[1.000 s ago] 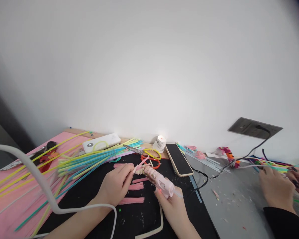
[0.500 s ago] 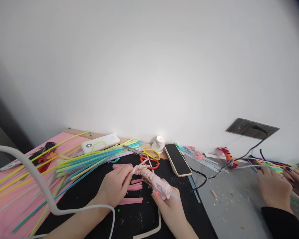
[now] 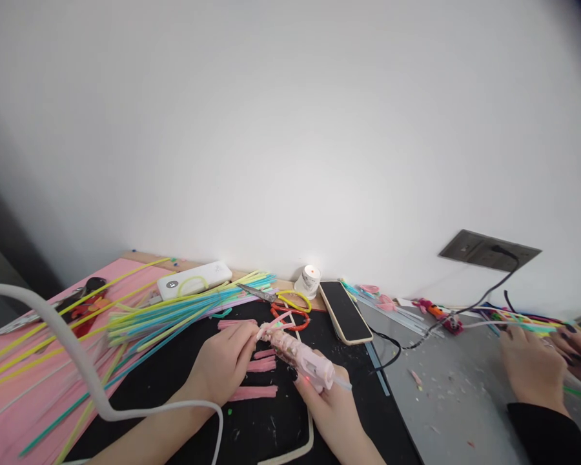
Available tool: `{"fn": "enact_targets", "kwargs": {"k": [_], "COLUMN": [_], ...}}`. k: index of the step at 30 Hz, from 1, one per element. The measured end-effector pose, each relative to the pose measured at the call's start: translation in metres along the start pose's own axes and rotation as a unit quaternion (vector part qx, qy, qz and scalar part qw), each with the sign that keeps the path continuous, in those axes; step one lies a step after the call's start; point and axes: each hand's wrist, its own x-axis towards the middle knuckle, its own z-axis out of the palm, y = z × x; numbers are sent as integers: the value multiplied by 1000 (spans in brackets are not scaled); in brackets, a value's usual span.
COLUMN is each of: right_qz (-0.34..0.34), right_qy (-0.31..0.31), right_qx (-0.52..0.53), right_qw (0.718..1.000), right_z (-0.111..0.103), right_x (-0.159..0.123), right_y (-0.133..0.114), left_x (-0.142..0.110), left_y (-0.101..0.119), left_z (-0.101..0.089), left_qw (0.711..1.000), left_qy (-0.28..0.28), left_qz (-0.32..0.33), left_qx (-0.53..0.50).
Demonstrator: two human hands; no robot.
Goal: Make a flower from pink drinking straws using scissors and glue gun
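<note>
My right hand (image 3: 333,407) is wrapped around a pale pink hot glue gun (image 3: 304,361), which has a clear glue stick (image 3: 342,382) at its back end and a small red light. Its nozzle end points to the left, up against my left hand (image 3: 225,361). The fingers of that hand are pinched on a pink pipe cleaner (image 3: 261,332), whose loose ends rise above the gun. Pink pipe-cleaner pieces (image 3: 256,392) lie on the black mat (image 3: 252,433) beside and below my left hand. Scissors with red and yellow handles (image 3: 293,310) rest just beyond.
Bundled coloured pipe cleaners (image 3: 174,316) and a white power bank (image 3: 195,279) lie at the left. A phone (image 3: 346,312) and a white cup (image 3: 308,282) stand by the wall. A white cable (image 3: 72,352) crosses the left foreground. Another person's hands (image 3: 535,365) work at the right.
My hands keep almost the same pose, with the glue gun against the pipe cleaner. At the right, the small orange and pink pipe-cleaner figure has tipped lower near the other person's hands.
</note>
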Motion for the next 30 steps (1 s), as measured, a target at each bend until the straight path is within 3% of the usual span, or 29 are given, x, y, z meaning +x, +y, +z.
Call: {"fn": "enact_targets", "kwargs": {"k": [9,16,30], "right_qz": [-3,1,47], "right_qy": [-44,-12,-21], "right_qx": [16,-7,22], "right_qw": [999,1000,998], "right_z": [-1,0,0], "right_x": [3,3,3], "right_y": [-3,-1,1], "left_x": [0,-2,-2], "left_y": [-1,-4,-5], "left_z": [1,2,-1], "left_qw": [1000,1000,999], "left_qy": [-1,-16,-23], "left_qz": [-2,-19,-24], "left_qx": [3,-5,-10]}}
